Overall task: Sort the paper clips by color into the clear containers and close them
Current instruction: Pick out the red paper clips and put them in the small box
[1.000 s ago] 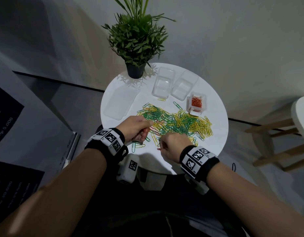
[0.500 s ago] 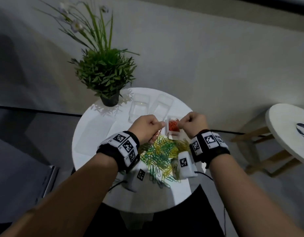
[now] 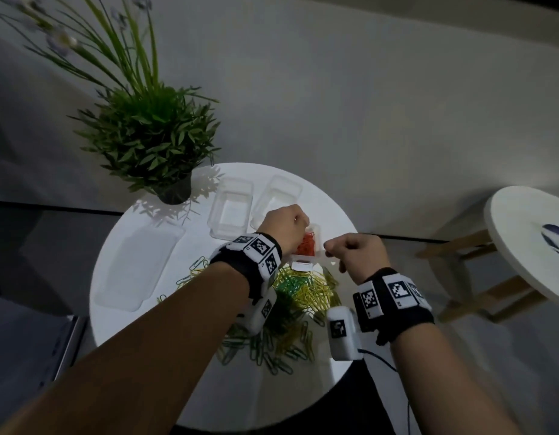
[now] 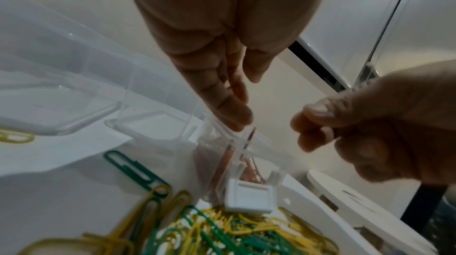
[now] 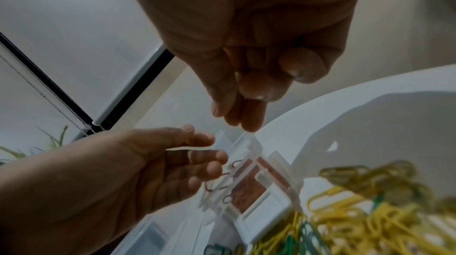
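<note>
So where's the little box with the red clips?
In the head view the small clear box of red clips sits right of centre on the round white table, between the left hand and right hand, just behind the yellow-green pile.

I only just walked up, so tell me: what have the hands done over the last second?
Both hands left the mixed pile and moved up to the small container of red clips. The left hand now has its fingers over the opening, red clips at its fingertips; the right hand hangs beside it, seemingly empty. The green and yellow pile, two empty containers and plant stayed put.
</note>
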A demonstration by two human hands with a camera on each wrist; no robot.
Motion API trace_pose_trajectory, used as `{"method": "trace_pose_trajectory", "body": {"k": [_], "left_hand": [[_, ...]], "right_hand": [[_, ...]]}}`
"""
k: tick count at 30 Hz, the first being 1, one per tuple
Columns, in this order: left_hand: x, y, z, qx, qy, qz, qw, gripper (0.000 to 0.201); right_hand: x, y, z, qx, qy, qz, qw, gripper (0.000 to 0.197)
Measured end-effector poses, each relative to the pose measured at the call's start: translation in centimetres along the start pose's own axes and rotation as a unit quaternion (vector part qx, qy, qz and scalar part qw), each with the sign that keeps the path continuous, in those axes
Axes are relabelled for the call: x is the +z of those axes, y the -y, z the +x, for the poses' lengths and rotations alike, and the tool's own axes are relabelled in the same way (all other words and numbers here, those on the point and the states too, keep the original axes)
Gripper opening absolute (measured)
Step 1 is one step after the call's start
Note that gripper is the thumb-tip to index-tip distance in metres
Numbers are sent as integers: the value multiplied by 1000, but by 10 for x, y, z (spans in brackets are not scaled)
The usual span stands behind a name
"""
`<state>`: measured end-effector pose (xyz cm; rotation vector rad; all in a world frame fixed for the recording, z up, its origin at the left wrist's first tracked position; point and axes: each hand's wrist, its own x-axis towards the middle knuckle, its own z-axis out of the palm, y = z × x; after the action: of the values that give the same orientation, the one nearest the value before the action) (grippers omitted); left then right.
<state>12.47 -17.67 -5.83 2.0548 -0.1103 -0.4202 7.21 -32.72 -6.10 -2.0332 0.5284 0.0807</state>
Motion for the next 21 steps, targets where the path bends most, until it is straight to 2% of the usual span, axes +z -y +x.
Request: {"method": "trace_pose_trajectory", "body": {"k": [4, 8, 14, 17, 21], "left_hand": [[-3, 3, -3, -29, 45, -67, 996, 32], [-6, 2, -4, -27, 90, -79, 992, 32], [-3, -1, -3, -7, 106, -87, 991, 30], [-9, 2, -6, 21, 82, -77, 993, 32], [-34, 16, -22, 48, -12, -45, 998, 19]], "right_hand": [[6, -8, -13, 3, 21, 36, 999, 12], [12, -17, -20, 8, 28, 37, 999, 29], [11, -21, -30, 3, 59, 54, 997, 16], [15, -20, -35, 5, 76, 47, 996, 20], [35, -9, -46, -17, 103, -7, 995, 26]]}}
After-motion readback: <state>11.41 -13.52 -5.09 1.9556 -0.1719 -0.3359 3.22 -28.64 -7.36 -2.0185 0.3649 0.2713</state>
